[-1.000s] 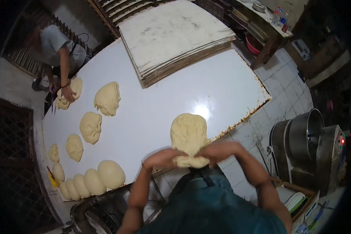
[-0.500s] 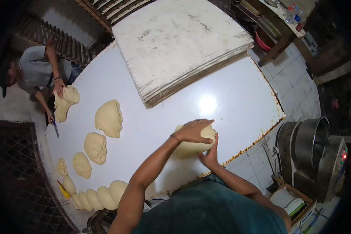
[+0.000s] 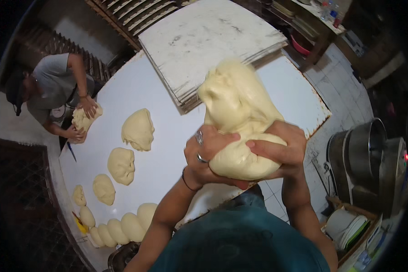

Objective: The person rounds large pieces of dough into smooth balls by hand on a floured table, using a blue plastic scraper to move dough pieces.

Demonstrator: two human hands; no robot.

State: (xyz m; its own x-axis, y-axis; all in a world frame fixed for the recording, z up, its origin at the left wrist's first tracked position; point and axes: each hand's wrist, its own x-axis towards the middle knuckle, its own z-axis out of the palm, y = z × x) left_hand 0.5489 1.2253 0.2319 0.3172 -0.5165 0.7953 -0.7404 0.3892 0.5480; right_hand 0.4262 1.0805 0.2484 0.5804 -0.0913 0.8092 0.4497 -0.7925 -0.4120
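I hold a big lump of pale dough [image 3: 238, 118] up off the white table [image 3: 167, 149], close to the camera. My left hand [image 3: 207, 152], with rings and a wristband, grips its lower left side. My right hand [image 3: 281, 149] clasps its lower right side. The dough's top flops upward above both hands.
Several dough pieces [image 3: 138, 129] lie along the table's left side, with rounded ones [image 3: 122, 226] at the near-left corner. Another person [image 3: 54, 90] kneads dough [image 3: 84, 119] at the far left. A stack of floured boards [image 3: 204, 41] lies at the back. Metal mixer bowl [image 3: 362, 154] at right.
The dough lay on the table under my hands before; now both hands have lifted it high toward the camera.
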